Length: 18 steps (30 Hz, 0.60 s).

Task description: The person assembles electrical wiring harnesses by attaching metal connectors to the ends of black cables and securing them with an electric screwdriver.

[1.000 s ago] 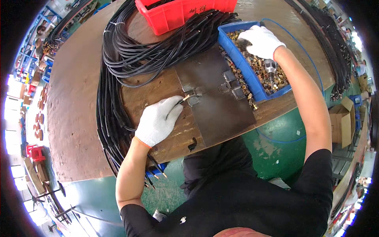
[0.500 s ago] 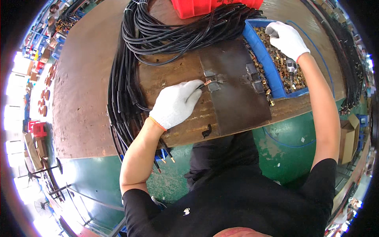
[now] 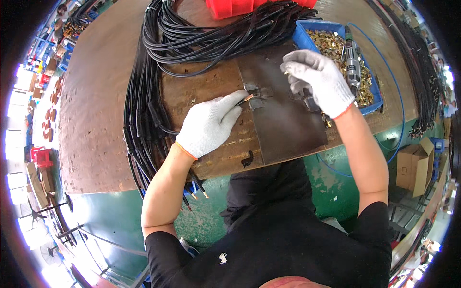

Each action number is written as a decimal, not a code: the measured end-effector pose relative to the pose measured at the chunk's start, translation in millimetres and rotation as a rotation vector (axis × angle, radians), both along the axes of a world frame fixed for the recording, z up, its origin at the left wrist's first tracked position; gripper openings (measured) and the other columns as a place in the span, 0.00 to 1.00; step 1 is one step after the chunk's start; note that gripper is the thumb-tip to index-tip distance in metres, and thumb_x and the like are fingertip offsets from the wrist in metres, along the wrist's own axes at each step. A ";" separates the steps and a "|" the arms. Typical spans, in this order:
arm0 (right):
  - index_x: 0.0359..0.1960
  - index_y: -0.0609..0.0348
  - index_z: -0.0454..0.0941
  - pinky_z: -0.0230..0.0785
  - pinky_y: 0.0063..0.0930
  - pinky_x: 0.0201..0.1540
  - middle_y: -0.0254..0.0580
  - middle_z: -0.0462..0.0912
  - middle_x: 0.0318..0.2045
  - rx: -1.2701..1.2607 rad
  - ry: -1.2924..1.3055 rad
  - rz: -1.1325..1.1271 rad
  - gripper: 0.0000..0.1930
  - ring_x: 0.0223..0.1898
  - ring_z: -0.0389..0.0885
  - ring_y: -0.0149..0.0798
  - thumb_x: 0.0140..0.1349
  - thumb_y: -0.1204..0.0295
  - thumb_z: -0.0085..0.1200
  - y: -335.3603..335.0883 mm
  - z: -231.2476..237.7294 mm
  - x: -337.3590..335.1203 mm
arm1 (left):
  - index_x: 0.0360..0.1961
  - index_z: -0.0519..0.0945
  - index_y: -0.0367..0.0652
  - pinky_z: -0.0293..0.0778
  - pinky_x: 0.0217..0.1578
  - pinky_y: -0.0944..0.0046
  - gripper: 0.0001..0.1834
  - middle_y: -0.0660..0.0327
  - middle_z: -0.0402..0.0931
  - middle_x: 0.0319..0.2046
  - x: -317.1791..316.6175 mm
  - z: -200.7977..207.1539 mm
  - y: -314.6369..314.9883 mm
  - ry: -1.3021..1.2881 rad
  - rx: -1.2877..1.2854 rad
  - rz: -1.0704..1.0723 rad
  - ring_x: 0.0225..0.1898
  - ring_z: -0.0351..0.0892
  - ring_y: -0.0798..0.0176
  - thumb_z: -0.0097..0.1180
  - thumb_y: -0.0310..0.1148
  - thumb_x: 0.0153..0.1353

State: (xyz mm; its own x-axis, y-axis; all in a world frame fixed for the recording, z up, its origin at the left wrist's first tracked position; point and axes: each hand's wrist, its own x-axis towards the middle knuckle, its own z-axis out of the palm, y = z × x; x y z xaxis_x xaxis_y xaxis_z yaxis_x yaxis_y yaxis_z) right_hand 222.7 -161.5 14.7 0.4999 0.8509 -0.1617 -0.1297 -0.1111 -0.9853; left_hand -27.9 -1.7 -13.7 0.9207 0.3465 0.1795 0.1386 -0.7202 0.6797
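Note:
My left hand (image 3: 206,126), in a white knit glove, is closed on a black cable. The cable's bare copper end (image 3: 248,97) sticks out past the fingertips, over the left edge of the dark plate (image 3: 283,129) on the table. Above that plate's right side is my gloved right hand (image 3: 319,81), thumb and fingers pinched on a small brass-coloured terminal (image 3: 286,72), only a bit of which shows. Just beyond that hand stands a blue bin (image 3: 330,25) of loose brass terminals. A grey air tool (image 3: 353,65) lies across them.
Black cables (image 3: 149,96) lie bundled along the table's left and back. A red crate (image 3: 235,7) stands behind them. The tool's blue hose (image 3: 391,67) curves over the right side. A small black scrap (image 3: 247,159) lies by the front edge. More cables (image 3: 422,72) hang at far right.
My right hand has come out of the blue bin, moving left and nearer, with a small terminal between its fingers. The air tool now shows more fully. My left hand keeps its hold on the cable.

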 end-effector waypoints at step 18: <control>0.51 0.63 0.85 0.89 0.38 0.45 0.40 0.90 0.41 0.112 0.393 0.101 0.09 0.43 0.90 0.36 0.72 0.76 0.64 11.6 -47.4 -29.6 | 0.64 0.83 0.44 0.82 0.47 0.52 0.21 0.43 0.86 0.42 -0.4 1.2 0.6 -0.055 -0.023 0.034 0.45 0.88 0.40 0.60 0.28 0.71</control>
State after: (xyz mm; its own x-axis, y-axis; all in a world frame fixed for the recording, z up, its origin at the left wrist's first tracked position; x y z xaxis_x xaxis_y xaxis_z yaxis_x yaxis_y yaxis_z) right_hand 193.1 -149.9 -32.7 0.3319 0.9156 -0.2271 -0.4923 -0.0373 -0.8696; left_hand -28.3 -1.1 -12.5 0.8973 0.3820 0.2210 0.1249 -0.7001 0.7031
